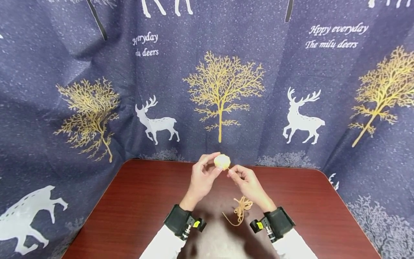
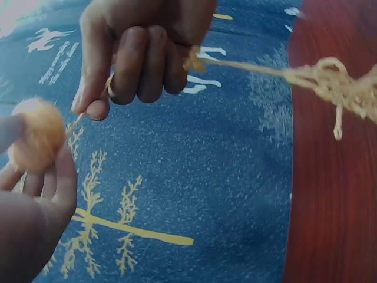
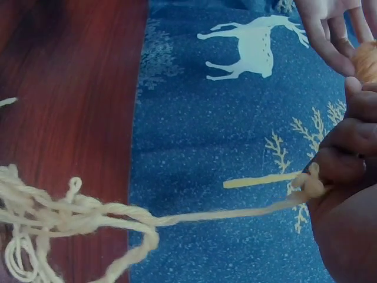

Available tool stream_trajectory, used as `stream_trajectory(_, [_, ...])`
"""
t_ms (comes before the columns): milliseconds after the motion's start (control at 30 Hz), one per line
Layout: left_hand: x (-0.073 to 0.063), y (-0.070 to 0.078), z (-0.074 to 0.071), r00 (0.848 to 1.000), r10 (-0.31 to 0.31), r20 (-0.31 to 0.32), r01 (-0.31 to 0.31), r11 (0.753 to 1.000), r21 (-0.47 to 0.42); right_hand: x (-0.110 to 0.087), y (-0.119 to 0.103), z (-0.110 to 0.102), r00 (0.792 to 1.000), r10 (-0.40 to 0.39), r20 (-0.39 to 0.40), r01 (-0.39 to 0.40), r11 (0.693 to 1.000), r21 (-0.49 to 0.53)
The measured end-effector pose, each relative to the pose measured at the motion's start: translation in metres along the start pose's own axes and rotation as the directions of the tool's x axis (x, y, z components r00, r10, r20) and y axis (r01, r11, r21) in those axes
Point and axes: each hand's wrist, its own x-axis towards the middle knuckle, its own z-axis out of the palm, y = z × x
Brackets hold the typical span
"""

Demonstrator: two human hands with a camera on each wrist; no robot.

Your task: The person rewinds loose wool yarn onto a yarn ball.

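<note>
A small, pale yellow ball of yarn (image 1: 222,162) is held between the thumb and fingers of my left hand (image 1: 201,177), above the table's far edge. Close on its right, my right hand (image 1: 251,183) pinches the strand (image 2: 76,122) that leads off the ball, with its other fingers curled in. From under those fingers the yarn runs down to a loose, looped tangle of yarn (image 1: 242,208). A small knotted bit of yarn (image 3: 311,184) pokes out beside the right palm. Whether the tangle touches the table, I cannot tell.
Beneath the hands is a reddish-brown table (image 1: 139,201) with rounded far corners. A dark blue cloth (image 1: 200,108) printed with deer and trees hangs behind it and along its sides. Each wrist wears a black strap with a small camera (image 1: 201,224).
</note>
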Motion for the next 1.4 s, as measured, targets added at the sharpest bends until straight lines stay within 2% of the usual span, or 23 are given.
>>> stream_trajectory(133, [0.000, 0.001, 0.005, 0.993, 0.042, -0.114, -0.032, 0.995, 0.095, -0.004, 0.000, 0.004, 1.000, -0.015, 0.004, 0.016, 0.999, -0.051])
stream_trajectory(267, [0.000, -0.004, 0.006, 0.980, 0.099, -0.174, -0.058, 0.973, 0.225, -0.008, -0.001, 0.007, 0.997, -0.083, -0.006, 0.081, 0.986, -0.147])
stream_trajectory(300, [0.000, -0.006, 0.005, 0.976, 0.124, -0.178, -0.071, 0.957, 0.280, -0.009, -0.001, 0.007, 0.994, -0.112, -0.010, 0.108, 0.978, -0.178])
stream_trajectory(367, [-0.001, -0.010, 0.004, 0.968, 0.182, -0.176, -0.097, 0.908, 0.407, -0.011, -0.002, 0.007, 0.982, -0.190, -0.018, 0.180, 0.955, -0.236])
stream_trajectory(467, [-0.003, -0.015, 0.001, 0.957, 0.250, -0.147, -0.122, 0.806, 0.579, -0.012, -0.005, 0.006, 0.957, -0.287, -0.039, 0.264, 0.920, -0.288])
stream_trajectory(533, [-0.004, -0.016, 0.000, 0.957, 0.265, -0.115, -0.129, 0.748, 0.651, -0.012, -0.008, 0.004, 0.949, -0.310, -0.064, 0.279, 0.915, -0.291])
stream_trajectory(600, [-0.005, -0.016, -0.002, 0.963, 0.258, -0.076, -0.140, 0.721, 0.678, -0.012, -0.012, 0.002, 0.951, -0.298, -0.088, 0.268, 0.930, -0.253])
stream_trajectory(667, [-0.006, -0.016, -0.003, 0.973, 0.228, -0.037, -0.141, 0.714, 0.686, -0.012, -0.017, -0.001, 0.956, -0.272, -0.114, 0.243, 0.946, -0.213])
stream_trajectory(700, [-0.006, -0.016, -0.003, 0.978, 0.209, -0.018, -0.141, 0.720, 0.680, -0.012, -0.019, -0.002, 0.957, -0.259, -0.128, 0.232, 0.952, -0.199])
stream_trajectory(767, [-0.007, -0.014, -0.005, 0.989, 0.149, 0.020, -0.126, 0.747, 0.652, -0.011, -0.026, -0.004, 0.957, -0.246, -0.152, 0.220, 0.960, -0.171])
stream_trajectory(833, [-0.007, -0.012, -0.006, 0.995, 0.075, 0.068, -0.101, 0.786, 0.610, -0.010, -0.036, -0.005, 0.955, -0.238, -0.175, 0.214, 0.965, -0.149])
stream_trajectory(900, [-0.007, -0.009, -0.008, 0.991, -0.002, 0.132, -0.071, 0.833, 0.549, -0.009, -0.046, -0.007, 0.953, -0.232, -0.196, 0.209, 0.969, -0.129])
stream_trajectory(967, [-0.006, -0.006, -0.011, 0.973, -0.075, 0.219, -0.037, 0.885, 0.465, -0.007, -0.052, -0.009, 0.950, -0.227, -0.214, 0.208, 0.972, -0.108])
stream_trajectory(1067, [-0.005, -0.002, -0.014, 0.928, -0.131, 0.348, 0.019, 0.952, 0.307, -0.003, -0.054, -0.010, 0.949, -0.207, -0.240, 0.189, 0.977, -0.093])
stream_trajectory(1133, [-0.004, 0.001, -0.015, 0.906, -0.135, 0.402, 0.058, 0.978, 0.200, -0.001, -0.053, -0.010, 0.950, -0.187, -0.252, 0.175, 0.982, -0.070])
stream_trajectory(1167, [-0.004, 0.002, -0.015, 0.902, -0.132, 0.411, 0.074, 0.985, 0.154, 0.001, -0.051, -0.010, 0.951, -0.177, -0.254, 0.167, 0.984, -0.060])
stream_trajectory(1233, [-0.004, 0.004, -0.014, 0.909, -0.118, 0.399, 0.100, 0.993, 0.064, 0.003, -0.049, -0.008, 0.953, -0.157, -0.259, 0.152, 0.988, -0.040])
stream_trajectory(1400, [-0.005, 0.003, -0.007, 0.958, -0.057, 0.280, 0.091, 0.990, -0.109, 0.006, -0.033, -0.001, 0.962, -0.095, -0.256, 0.102, 0.995, 0.015])
